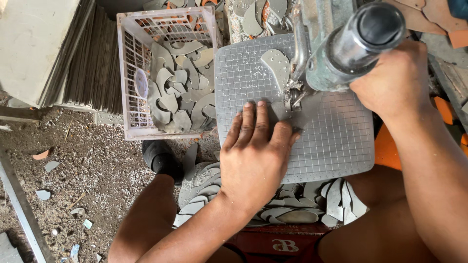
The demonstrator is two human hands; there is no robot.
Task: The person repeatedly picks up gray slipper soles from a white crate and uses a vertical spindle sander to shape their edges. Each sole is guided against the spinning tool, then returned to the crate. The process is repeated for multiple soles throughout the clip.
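Free room: lower right of the grey gridded cutting mat, bare. Obstacles: grey metal press machine with cylindrical handle over the mat's upper edge; white plastic lattice crate of grey cut pieces just beside the mat's left edge; heap of grey curved offcuts below the near edge.

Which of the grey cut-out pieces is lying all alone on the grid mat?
The curved grey piece near the mat's top edge, beside the metal tool. The others lie heaped in the white crate or piled below the mat.
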